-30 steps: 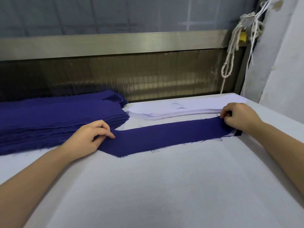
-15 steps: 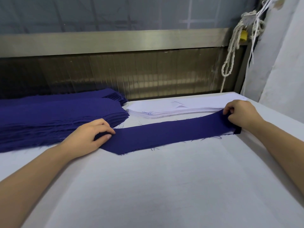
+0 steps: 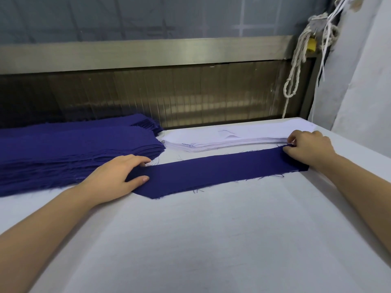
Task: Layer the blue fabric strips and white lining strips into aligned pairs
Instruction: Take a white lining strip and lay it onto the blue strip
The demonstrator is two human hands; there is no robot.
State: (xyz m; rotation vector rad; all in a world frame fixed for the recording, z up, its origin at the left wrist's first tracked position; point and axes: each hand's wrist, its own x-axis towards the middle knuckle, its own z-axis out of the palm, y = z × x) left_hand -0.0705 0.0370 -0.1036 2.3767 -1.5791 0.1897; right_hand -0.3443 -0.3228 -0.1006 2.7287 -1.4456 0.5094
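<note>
A single blue fabric strip (image 3: 215, 173) lies flat across the white table (image 3: 211, 240), with its left end cut at a slant. My left hand (image 3: 118, 176) rests on that left end, fingers stretched over the upper edge and thumb lying on the cloth. My right hand (image 3: 306, 148) pinches the strip's far right corner with curled fingers, right beside the stack of white lining strips (image 3: 228, 137). A thick pile of blue strips (image 3: 69, 153) sits at the back left. Whether a lining lies under the single strip is hidden.
A metal rail and a ribbed panel (image 3: 190, 98) run along the table's far edge. A knotted white rope (image 3: 296, 68) hangs at the back right, next to draped white cloth (image 3: 364, 85). The table's right edge slopes past my right forearm.
My left fingers have straightened from a curled grip to lie flat on the strip's end. My right hand has shifted the right corner slightly up, toward the white stack.
</note>
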